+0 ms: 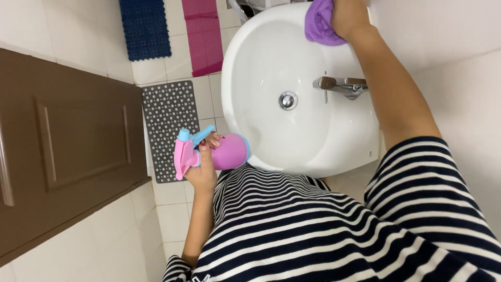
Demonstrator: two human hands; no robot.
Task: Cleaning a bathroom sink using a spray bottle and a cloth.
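The right hand [348,15] is closed tight around a purple cloth [319,22] and presses it on the far rim of the white sink [271,57]. The cloth is bunched up into a soft ball. Going out from that hand, the arm passes over the silver tap [340,84], which sits on the right side of the sink. Just left of the tap, in the bottom of the sink, is the round silver drain [287,100]. The left hand [203,166] is at the near left edge of the sink, close to the body. Its fingers are wrapped around the neck of a pink spray bottle [224,152] with a blue trigger, and the bottle lies on its side with its round end just beside the sink rim. The person wears a shirt with dark and white stripes [313,230]. On the floor left of the sink lies a grey mat with white dots [168,125]. Farther from the sink, past that mat, are a blue mat [145,27] and a pink mat [202,34] side by side. A brown door [68,141] stands well to the left of the sink. The floor has white tiles [94,240].
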